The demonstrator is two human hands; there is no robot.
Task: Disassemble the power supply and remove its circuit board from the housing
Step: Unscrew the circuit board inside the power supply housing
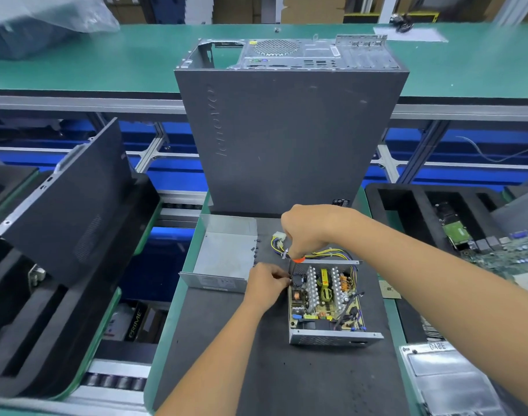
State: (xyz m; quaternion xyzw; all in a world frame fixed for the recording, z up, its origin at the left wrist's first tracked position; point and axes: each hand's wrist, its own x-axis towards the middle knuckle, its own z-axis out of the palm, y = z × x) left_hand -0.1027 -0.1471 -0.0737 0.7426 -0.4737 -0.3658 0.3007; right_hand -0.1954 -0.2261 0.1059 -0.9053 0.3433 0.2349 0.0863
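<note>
The open power supply housing (335, 337) sits on the dark mat, its circuit board (326, 295) with heatsinks, coils and capacitors still inside. Its removed metal cover (223, 256) lies to the left. A bundle of yellow and black cables (279, 243) trails from the far side. My right hand (308, 229) grips a screwdriver (297, 261) with an orange collar, held upright with its shaft going down at the board's far left corner. My left hand (265, 280) pinches something small at that same corner; what it pinches is hidden.
A grey computer tower (286, 130) stands just behind the work area. A few loose screws (256, 253) lie beside the cover. Black foam trays flank the mat, the right one holding a motherboard (503, 256). A black side panel (64, 211) leans at left.
</note>
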